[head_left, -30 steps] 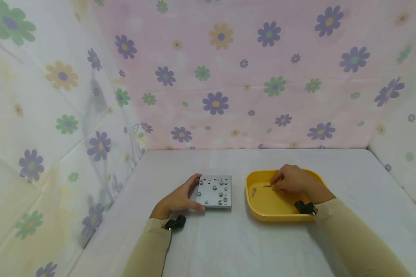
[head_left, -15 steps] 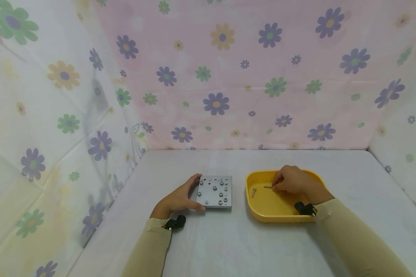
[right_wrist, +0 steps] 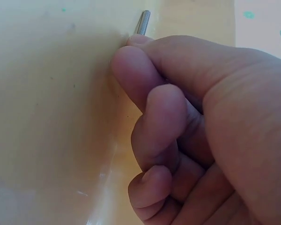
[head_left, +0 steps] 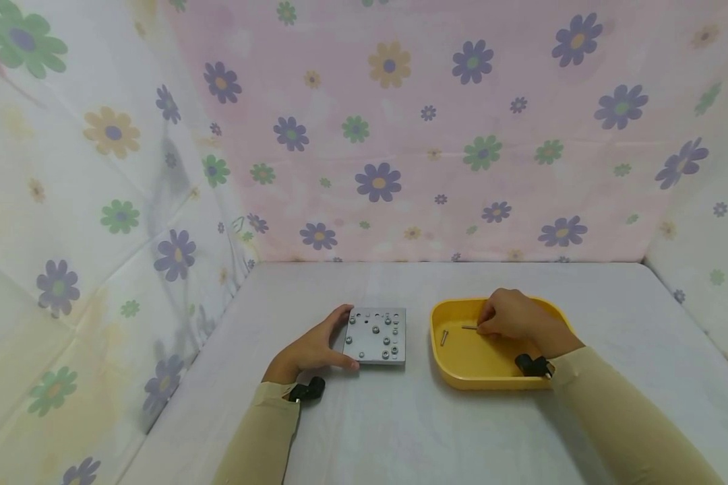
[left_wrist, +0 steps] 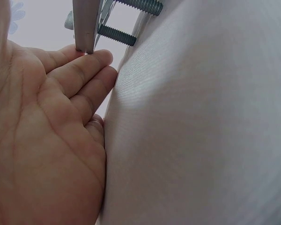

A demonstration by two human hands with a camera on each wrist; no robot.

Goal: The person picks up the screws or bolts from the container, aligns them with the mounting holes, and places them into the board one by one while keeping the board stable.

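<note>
Your left hand (head_left: 311, 350) rests on the worktop (head_left: 388, 431) with straight fingers and thumb steadying the left edge of the plate (head_left: 376, 335), which stands on bolts near the middle. Your right hand (head_left: 512, 315) sits inside the yellow tray (head_left: 461, 374), just right of the plate, its grip curled tight, fingertips pinching a thin screw (head_left: 468, 327) whose threaded end pokes out to the left. A second screw (head_left: 443, 337) lies loose on the tray floor, left of that hand
</note>
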